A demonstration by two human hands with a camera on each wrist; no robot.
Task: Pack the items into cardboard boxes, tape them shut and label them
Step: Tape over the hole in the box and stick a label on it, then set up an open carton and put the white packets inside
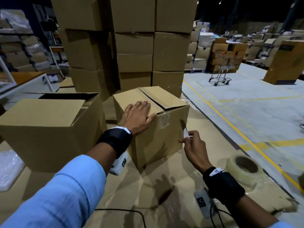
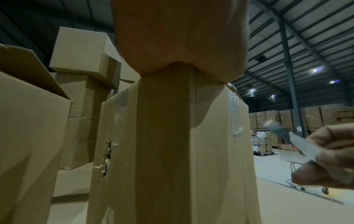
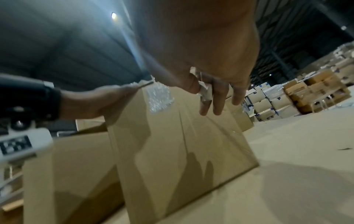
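Cardboard covers the surface [image 1: 125, 191], where an open-flapped box [image 1: 49, 129] stands at the left beside a smaller cardboard box [image 1: 153, 122] with clear tape across its front top edge. The left hand [image 1: 137, 116] lies spread flat on that box's lid. Right of it, the right hand [image 1: 194, 146] pinches a small white slip [image 1: 185, 133] near the box's front corner, with a tape roll [image 1: 245, 167] lying further right.

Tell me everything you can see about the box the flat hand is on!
The small box is plain brown cardboard, standing upright on a cardboard-covered surface. Its top flaps are folded down, the seam still gaping a bit. Crinkly clear tape runs over the near edge. The left hand presses flat on top. The right hand pinches a small white slip beside its front corner.
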